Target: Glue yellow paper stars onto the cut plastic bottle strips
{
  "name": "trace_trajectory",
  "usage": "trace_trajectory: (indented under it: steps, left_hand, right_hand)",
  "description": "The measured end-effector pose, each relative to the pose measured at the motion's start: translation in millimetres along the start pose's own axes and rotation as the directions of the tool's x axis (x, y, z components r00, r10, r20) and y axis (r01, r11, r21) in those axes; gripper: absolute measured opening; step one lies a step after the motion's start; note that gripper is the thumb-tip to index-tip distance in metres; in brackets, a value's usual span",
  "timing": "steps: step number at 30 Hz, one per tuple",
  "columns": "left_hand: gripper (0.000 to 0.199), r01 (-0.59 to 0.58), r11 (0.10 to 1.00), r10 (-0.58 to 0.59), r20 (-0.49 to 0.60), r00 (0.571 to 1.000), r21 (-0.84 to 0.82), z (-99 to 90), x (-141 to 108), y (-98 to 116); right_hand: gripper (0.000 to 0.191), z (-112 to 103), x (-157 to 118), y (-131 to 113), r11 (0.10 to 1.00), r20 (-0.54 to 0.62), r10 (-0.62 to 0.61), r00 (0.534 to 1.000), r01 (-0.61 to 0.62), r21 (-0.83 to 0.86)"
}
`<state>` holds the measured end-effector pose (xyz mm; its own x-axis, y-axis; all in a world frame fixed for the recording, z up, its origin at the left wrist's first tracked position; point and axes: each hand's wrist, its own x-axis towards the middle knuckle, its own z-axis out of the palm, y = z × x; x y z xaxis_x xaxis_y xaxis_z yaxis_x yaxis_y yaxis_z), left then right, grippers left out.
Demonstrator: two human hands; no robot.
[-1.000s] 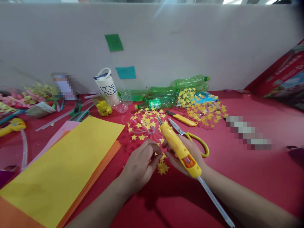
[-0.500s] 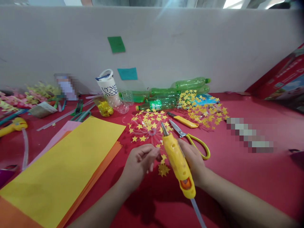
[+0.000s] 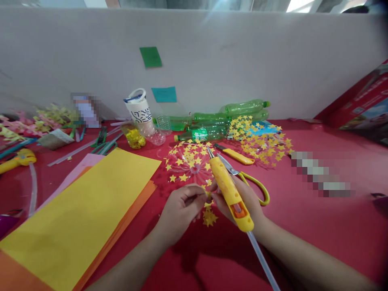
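A yellow glue gun (image 3: 228,188) is gripped in my right hand (image 3: 247,198), its metal nozzle pointing away and a clear glue stick trailing from its rear. My left hand (image 3: 183,208) pinches a small yellow paper star (image 3: 208,195), partly hidden by the fingers. Right-hand fingertips meet it from the other side. Below them lies a little pile of yellow stars (image 3: 209,217). Just beyond my hands sits a cut clear plastic bottle piece (image 3: 195,169) with splayed strips bearing yellow stars. Scissors with yellow handles (image 3: 256,184) lie beside the right hand.
Yellow paper sheets (image 3: 91,202) cover the left side. A yellow utility knife (image 3: 238,156), green plastic bottles (image 3: 212,131) and another star-covered piece (image 3: 263,141) lie farther back. A white tumbler (image 3: 139,109) leans near the wall. Another glue gun (image 3: 18,160) rests far left.
My right hand's fingertips have come over to the left hand and the star between them. The glue gun has swung slightly right and its nozzle has moved up a little.
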<state>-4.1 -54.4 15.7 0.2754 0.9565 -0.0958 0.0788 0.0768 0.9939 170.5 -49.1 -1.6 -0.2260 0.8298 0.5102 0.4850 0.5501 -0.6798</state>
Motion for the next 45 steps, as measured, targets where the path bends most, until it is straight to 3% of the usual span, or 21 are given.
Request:
trace_trajectory:
  steps: [5,11,15,20,26,34,45]
  left_hand:
    - [0.011,-0.086,0.990,0.089,-0.014,0.996,0.115,2.3,0.1,-0.5]
    - [0.011,-0.126,0.975,0.133,-0.028,0.991,0.182,0.8,0.4,-1.4]
    - [0.015,-0.139,0.973,0.164,-0.129,0.978,0.183,-9.1,0.1,3.8]
    - [0.017,-0.198,0.970,0.233,-0.313,0.921,0.140,-21.5,3.9,9.5]
    - [0.020,-0.201,0.968,0.239,-0.306,0.922,0.149,-20.1,4.8,4.3]
    - [0.021,-0.151,0.965,0.213,-0.307,0.928,0.213,-19.2,3.0,1.1]
    - [0.020,-0.160,0.953,0.236,-0.300,0.924,0.256,-19.6,1.9,3.6]
  right_hand:
    - [0.016,3.0,1.7,-2.7,0.988,-0.011,0.054,0.999,-0.051,0.142]
    - [0.018,-1.8,3.6,-8.3,0.992,-0.011,0.043,0.999,-0.041,0.118]
    - [0.016,-8.7,9.4,-15.4,0.998,-0.022,-0.054,0.998,0.054,0.027]
    - [0.014,-10.6,10.8,-20.6,0.984,0.033,-0.174,0.984,0.173,0.035]
    - [0.017,-9.2,10.0,-21.5,0.946,0.075,-0.321,0.944,0.323,-0.028]
    - [0.022,-7.7,8.4,-20.6,0.971,0.165,-0.233,0.958,0.239,-0.016]
    - [0.022,-5.3,6.8,-17.7,0.981,0.192,-0.185,0.964,0.192,-0.018]
